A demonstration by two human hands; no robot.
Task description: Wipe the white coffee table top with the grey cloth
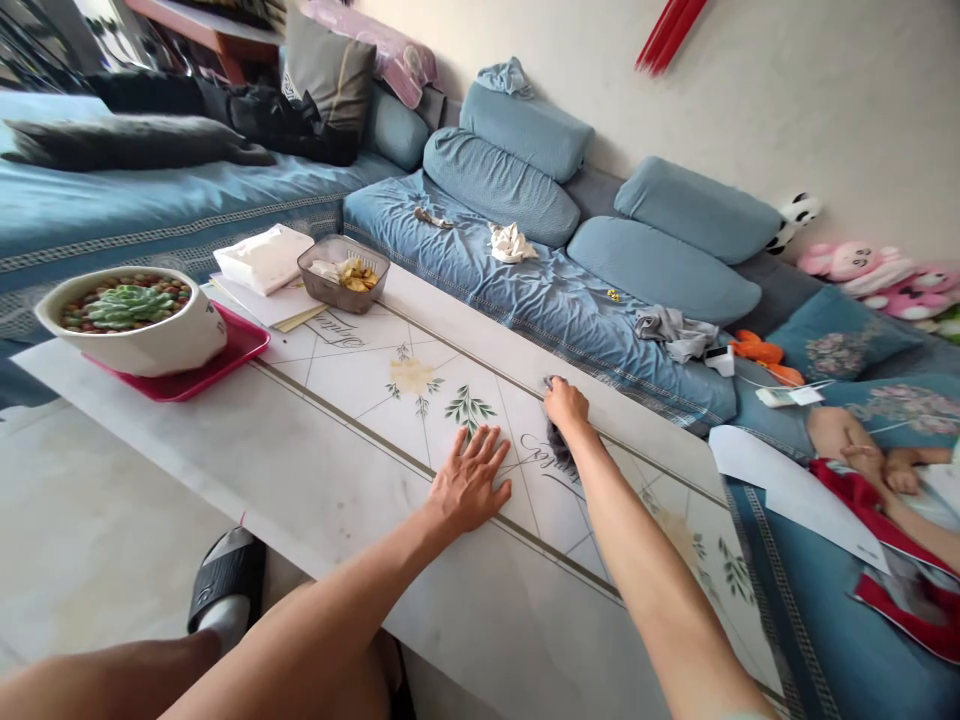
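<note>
Clearly, the dark grey cloth lies under the right hand, bunched against the bench on its printed middle strip. The right fingers are curled over it, bent nearly closed, with a small tuft showing just past their tips on the far side. More of the cloth spreads out on the near side, beneath the palm and wrist, over the script lettering. How tightly the fingers grip it cannot be told.

The left hand rests palm down to the left of the cloth and a little nearer, well apart from it. Its fingers are extended and slightly spread, holding nothing, their tips by a printed green leaf sprig.

At the left end of the bench, a white pot with a succulent stands on a magenta tray. Farther back and to the right, a translucent plastic container holds yellowish scraps, just beside a white packet. Beyond the bench runs a blue-covered sofa.
</note>
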